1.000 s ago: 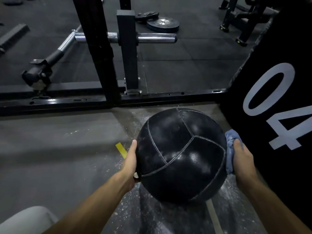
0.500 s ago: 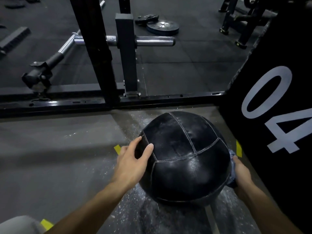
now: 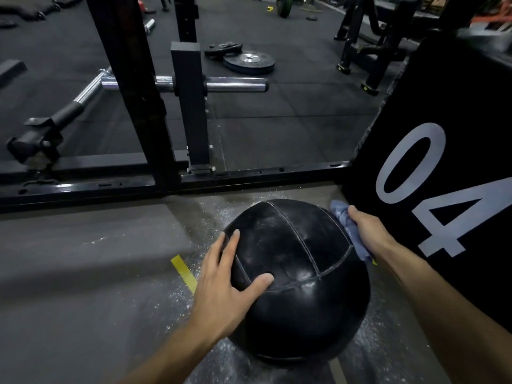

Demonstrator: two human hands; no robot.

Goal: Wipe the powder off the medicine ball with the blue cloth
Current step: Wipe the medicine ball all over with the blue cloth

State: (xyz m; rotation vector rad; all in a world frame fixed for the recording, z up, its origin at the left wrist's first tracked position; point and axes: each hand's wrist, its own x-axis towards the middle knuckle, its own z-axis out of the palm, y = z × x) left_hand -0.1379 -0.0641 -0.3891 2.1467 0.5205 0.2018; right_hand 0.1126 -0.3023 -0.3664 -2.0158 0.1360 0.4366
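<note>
A dim gym with dark rubber matting fills the upper half of the frame, and a grey concrete floor dusted with white powder runs across the lower half. Just right of centre in the lower half sits a large black medicine ball with stitched seams, resting on the floor amid the scattered powder; faint pale smudges show on its upper panels. The left hand lies on the ball's left side, fingers spread wide and flat against the leather, thumb stretched across the front. The right hand, at the ball's upper right, grips a bunched blue cloth, fingers curled round it, and presses it against the ball's surface. Both bare forearms reach in from the bottom edge. A short yellow tape strip lies on the floor just left of the ball. To the right stands a big black box printed with white numerals "04", close beside the ball. Behind the ball, a black steel rack frame crosses the middle of the frame, with a chrome barbell resting through it. Weight plates lie on the matting at upper centre.
</note>
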